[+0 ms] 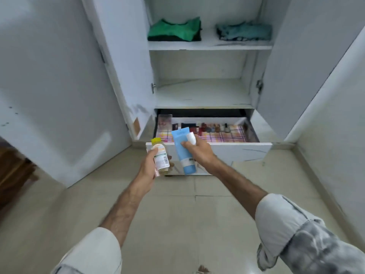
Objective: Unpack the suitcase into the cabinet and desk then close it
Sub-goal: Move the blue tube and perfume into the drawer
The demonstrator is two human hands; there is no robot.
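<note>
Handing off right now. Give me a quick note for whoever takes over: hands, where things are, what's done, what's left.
Left hand holds a yellow-capped bottle.
Right hand holds a blue tube and a small white item.
Both are just before the open drawer, which already has small cosmetics along its back.
Done: green clothes and teal clothes sit on the top shelf.
Left: put these three items in the drawer. The suitcase is out of view.

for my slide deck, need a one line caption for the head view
Left hand holding a yellow-capped bottle, right hand a blue tube, before the open cabinet drawer of cosmetics.
</note>
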